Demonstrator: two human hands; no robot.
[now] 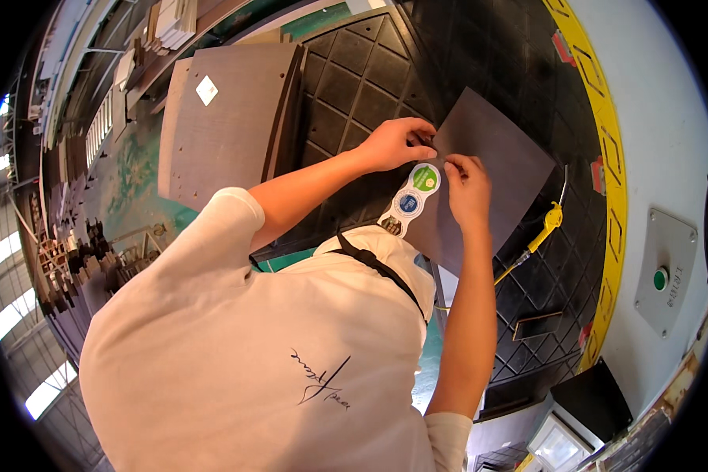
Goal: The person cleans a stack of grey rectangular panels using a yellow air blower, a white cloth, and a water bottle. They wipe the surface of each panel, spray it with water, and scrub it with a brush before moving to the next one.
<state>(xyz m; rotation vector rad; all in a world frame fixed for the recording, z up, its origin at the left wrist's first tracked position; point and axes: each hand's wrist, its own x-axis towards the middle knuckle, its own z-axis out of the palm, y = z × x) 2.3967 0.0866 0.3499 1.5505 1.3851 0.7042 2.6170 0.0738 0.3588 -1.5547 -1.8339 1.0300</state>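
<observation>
A dark brown flat panel [499,153] lies in front of me on the black ribbed surface. Over its left edge, close to my body, is a white strip [390,212] bearing round green and blue stickers. My left hand [400,145] is closed in a pinch just above the strip's far end. Opposite it, my right hand [469,187] also pinches, over the panel, with its fingertips close to those of the left. Whatever is between the fingers is too small to make out.
At left stands a stack of brown panels [228,118] with a white diamond label. A yellow air gun [549,224] with a hose lies on the right. Beyond it run a yellow slotted rail [610,181] and a grey machine wall with a green button [661,278].
</observation>
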